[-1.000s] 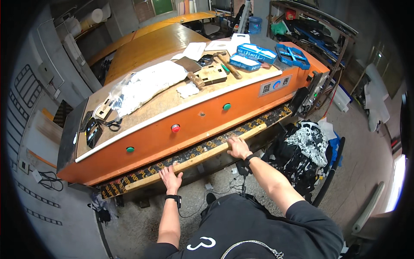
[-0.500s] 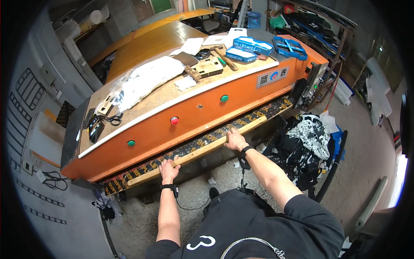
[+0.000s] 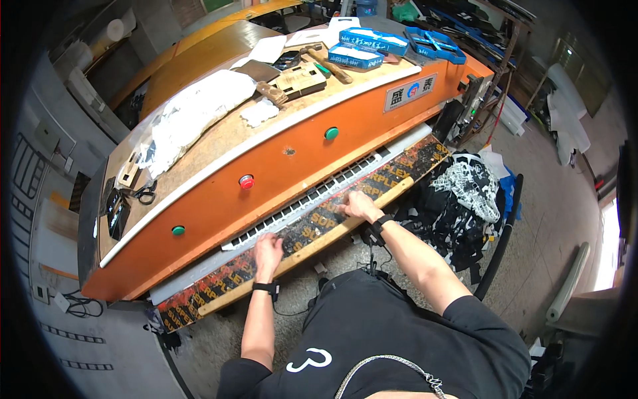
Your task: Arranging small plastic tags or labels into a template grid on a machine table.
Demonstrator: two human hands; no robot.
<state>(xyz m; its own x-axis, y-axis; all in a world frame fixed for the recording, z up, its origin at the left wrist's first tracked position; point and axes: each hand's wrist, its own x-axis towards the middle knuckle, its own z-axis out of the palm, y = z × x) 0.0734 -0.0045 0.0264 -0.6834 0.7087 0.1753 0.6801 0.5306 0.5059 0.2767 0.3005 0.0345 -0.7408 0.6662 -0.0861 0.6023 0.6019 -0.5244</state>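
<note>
A long black board [image 3: 319,223] with yellow print juts out from the slot of a large orange press machine [image 3: 219,209]. A pale wooden strip [image 3: 309,249] runs along the board's front edge. My left hand [image 3: 268,254] is over the board's left-middle part, fingers reaching past the strip and apart, holding nothing. Further right, my right hand [image 3: 360,205] is at the board with loosely bent fingers, nothing visible in them. Behind both hands, a light grey pad [image 3: 409,140] shows under the machine, with a ladder-like strip of dark rectangular openings [image 3: 312,196] along it.
Green buttons [image 3: 331,133] and a red button [image 3: 246,182] sit on the machine's front. On top lie blue trays [image 3: 372,41], a hammer [image 3: 332,66], scissors [image 3: 143,193] and white material [image 3: 206,106]. Black and white scraps [image 3: 458,206] are heaped at right.
The black board has come out toward me, exposing the grey pad and ladder-like strip. Both hands have left the wooden strip and moved forward over the board.
</note>
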